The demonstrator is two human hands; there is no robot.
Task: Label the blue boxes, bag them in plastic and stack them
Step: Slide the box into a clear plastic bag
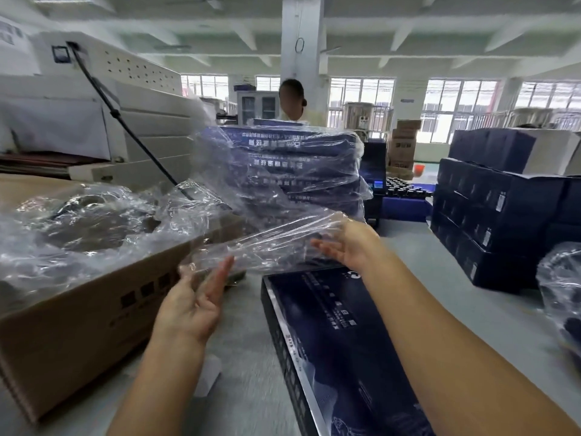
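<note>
Left hand point(195, 297) and right hand point(349, 247), flat-fingered and apart, spread the plastic bag point(267, 243) open, seemingly for the blue box point(330, 341) lying on the tabletop point(248, 372) just below; bagged stack point(292, 171) stands behind.

Dark blue box point(339, 350), white print; clear plastic bag point(270, 247); brown carton point(78, 335); grey table point(251, 388).

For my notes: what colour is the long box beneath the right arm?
Dark blue box with pale print; head view shows it.

Before you, the long dark-blue cardboard box point(330, 357) lies on the grey bench point(251, 388), with the open brown cardboard carton point(78, 325) to its left and the plastic-wrapped stack of blue boxes point(298, 171) behind.
</note>
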